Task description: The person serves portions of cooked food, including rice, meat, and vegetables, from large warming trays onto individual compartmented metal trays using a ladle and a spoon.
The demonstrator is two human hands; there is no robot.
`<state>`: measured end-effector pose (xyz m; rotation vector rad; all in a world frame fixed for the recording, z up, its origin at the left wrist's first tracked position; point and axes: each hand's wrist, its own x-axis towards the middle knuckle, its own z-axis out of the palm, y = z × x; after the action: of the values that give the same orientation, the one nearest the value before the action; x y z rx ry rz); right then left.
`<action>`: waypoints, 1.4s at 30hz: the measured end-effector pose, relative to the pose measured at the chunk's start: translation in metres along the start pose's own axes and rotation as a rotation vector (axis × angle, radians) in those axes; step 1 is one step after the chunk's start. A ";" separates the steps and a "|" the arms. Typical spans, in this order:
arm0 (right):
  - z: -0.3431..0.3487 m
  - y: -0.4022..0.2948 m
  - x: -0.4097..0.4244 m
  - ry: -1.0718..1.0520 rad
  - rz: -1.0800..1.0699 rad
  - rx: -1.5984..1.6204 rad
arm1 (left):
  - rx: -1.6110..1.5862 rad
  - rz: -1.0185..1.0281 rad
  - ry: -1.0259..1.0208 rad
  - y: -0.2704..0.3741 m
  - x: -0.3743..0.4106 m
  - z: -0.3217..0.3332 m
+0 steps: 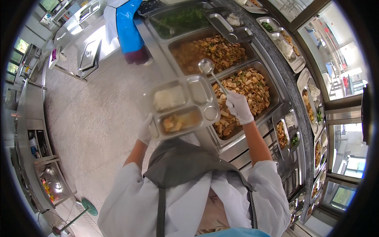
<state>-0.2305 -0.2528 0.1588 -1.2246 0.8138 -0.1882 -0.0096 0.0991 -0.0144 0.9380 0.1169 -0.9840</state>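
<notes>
My left hand [145, 129], in a white glove, grips the end of a compartmented metal meal tray [194, 105]. White rice [167, 98] lies in one large compartment, and pieces of food in brown sauce [174, 123] lie in the other. The tray's small rectangular and round compartments hold no food that I can see. My right hand [238, 108], also gloved, holds a metal ladle [217, 78] by its handle. The ladle's bowl is over the border between two steel pans of chopped food in sauce, the nearer pan [257, 86] lying under my right hand.
Beyond the second food pan [213, 49] sits a pan of leafy greens [180, 22] with steam over it. Filled meal trays [285, 44] line the dark stone counter [291, 80] along the windows. Another person's blue sleeve [128, 26] is at the top. A green-based stand [88, 207] is lower left.
</notes>
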 end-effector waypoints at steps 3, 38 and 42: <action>-0.011 0.012 0.087 0.097 0.066 -0.239 | 0.067 0.047 0.088 0.025 0.001 -0.014; -0.003 0.006 0.150 0.000 0.247 0.179 | 0.041 0.002 0.119 0.096 0.041 -0.030; -0.009 0.012 0.141 -0.010 0.222 0.211 | 0.037 0.011 0.137 0.093 0.050 -0.032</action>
<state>-0.1393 -0.3316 0.0832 -0.9293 0.8911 -0.0849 0.0997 0.1085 0.0002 1.0390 0.2084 -0.9139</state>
